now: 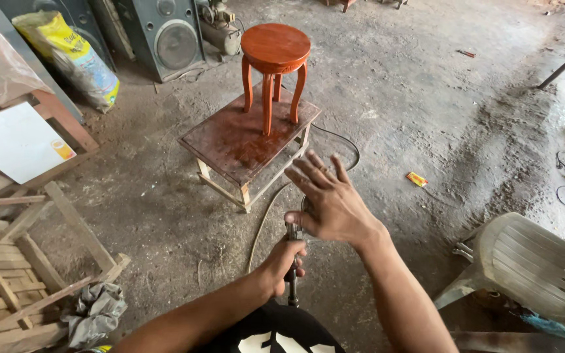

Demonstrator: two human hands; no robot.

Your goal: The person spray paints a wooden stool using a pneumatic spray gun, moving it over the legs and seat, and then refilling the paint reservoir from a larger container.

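The person's left hand [282,265] is wrapped tight around a slim dark metal tool [291,271], a spray-gun-like handle that stands nearly upright just in front of their lap, low in the middle of the view. A pale rubber hose [264,219] runs from the tool's area across the dusty concrete floor [439,117] toward the furniture ahead. The right hand [331,202] hovers just above the top of the tool, fingers spread wide and flat, gripping nothing; its thumb sits right at the tool's upper end, though I cannot tell whether it touches.

Straight ahead, well apart from the hands, a small round orange-red varnished wooden stool [274,62] stands upright on a low rectangular dark-brown wooden table [230,140]. Behind them lean a grey loudspeaker cabinet [165,36] and a yellow and blue plastic sack [73,55]. To the left lies a stack of bare wooden slat frames [14,274] with a crumpled grey rag [96,310] beside it. To the right sits a pale grey plastic chair [531,261].
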